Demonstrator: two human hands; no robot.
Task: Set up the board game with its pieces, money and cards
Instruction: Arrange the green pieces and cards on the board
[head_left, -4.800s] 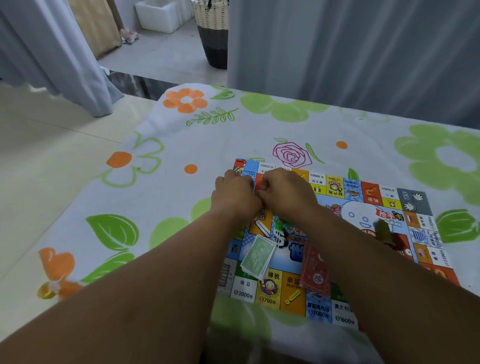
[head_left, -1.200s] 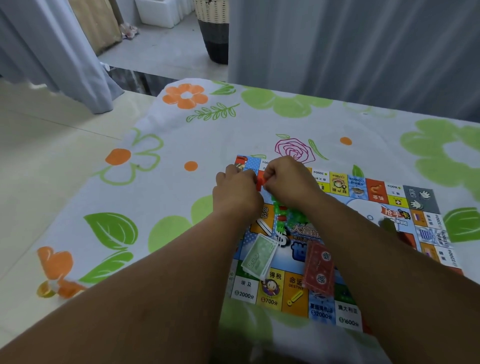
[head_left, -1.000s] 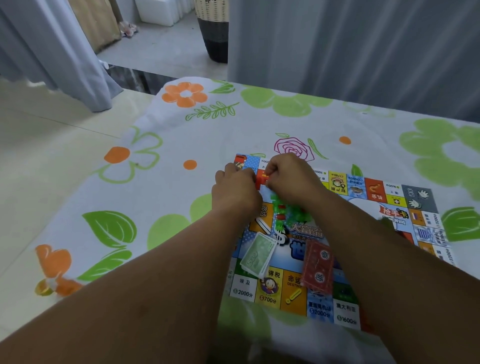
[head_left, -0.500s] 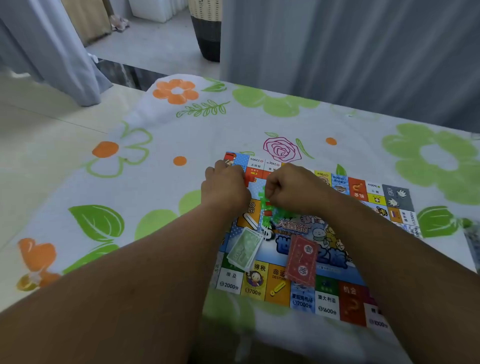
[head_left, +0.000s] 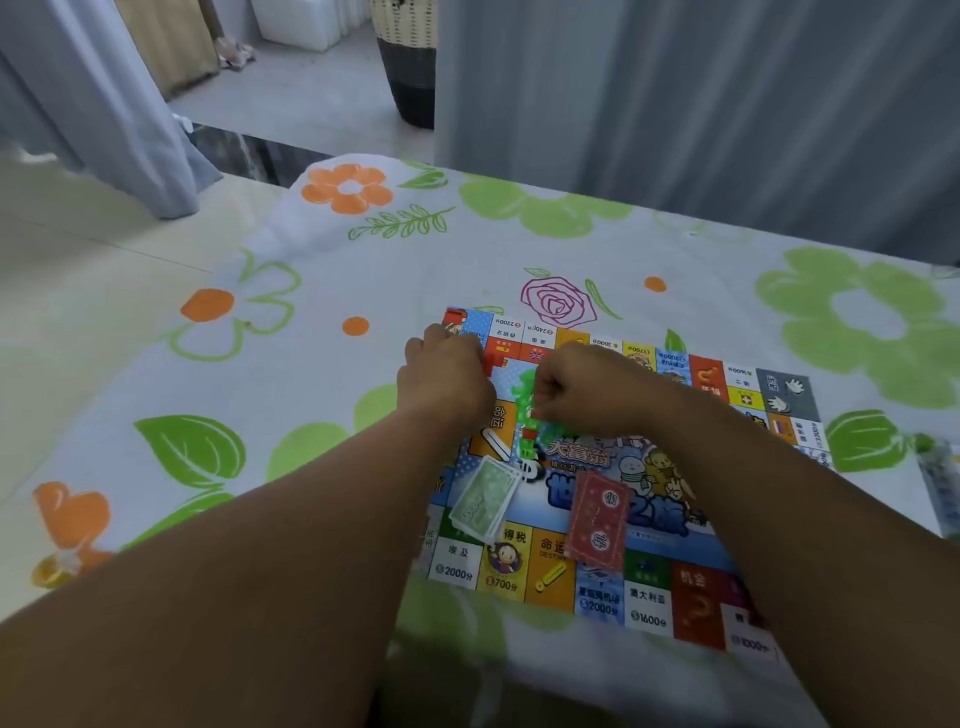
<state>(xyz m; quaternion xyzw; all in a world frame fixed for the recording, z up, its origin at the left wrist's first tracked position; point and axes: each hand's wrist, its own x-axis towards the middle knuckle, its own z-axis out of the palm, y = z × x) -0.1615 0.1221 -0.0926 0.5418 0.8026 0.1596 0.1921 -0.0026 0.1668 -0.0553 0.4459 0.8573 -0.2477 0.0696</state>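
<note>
A colourful board game sheet (head_left: 649, 597) lies on the flowered cloth. On it sit a green stack of cards (head_left: 485, 501) and a red stack of cards (head_left: 595, 519). A cluster of small green plastic pieces (head_left: 524, 395) with a little red piece (head_left: 530, 434) below it lies near the board's far left corner. My right hand (head_left: 582, 389) is curled over the green pieces and seems to pinch them. My left hand (head_left: 441, 379) is curled at the board's left edge beside a red piece (head_left: 488, 364); what its fingers hold is hidden.
The flowered cloth (head_left: 311, 364) covers a table that ends at the left above a tiled floor (head_left: 78, 286). Grey curtains (head_left: 675, 104) hang behind the far edge. A clear packet (head_left: 943, 483) lies at the right border. A woven basket (head_left: 410, 62) stands on the floor beyond.
My right hand has drawn back from the board's far edge toward the centre, over the green pieces. The view has shifted slightly, and the left hand stays at the left edge.
</note>
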